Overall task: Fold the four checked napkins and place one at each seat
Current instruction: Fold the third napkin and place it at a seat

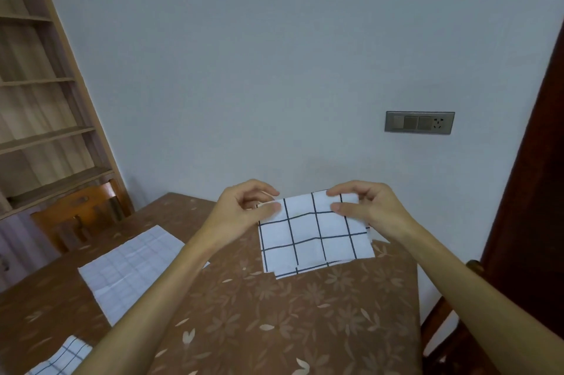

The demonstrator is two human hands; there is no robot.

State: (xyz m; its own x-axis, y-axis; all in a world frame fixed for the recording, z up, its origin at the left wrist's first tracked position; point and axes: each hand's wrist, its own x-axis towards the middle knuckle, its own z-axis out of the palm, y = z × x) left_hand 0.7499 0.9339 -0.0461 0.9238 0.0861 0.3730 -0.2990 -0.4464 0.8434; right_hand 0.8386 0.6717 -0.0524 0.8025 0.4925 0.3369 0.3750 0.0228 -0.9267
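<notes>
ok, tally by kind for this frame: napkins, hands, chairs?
Napkins: 3 (held napkin, flat napkin, corner napkin)
Hands: 2 (left hand, right hand, each with a grip on the held napkin)
Chairs: 2 (left chair, right chair, only partly in view)
Total: 7

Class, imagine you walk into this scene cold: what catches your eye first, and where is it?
The left hand and right hand pinch the top edge of a folded checked napkin at the far right of the brown flowered table. A second napkin lies spread flat to its left, and a grey switch panel sits on the wall above.
</notes>
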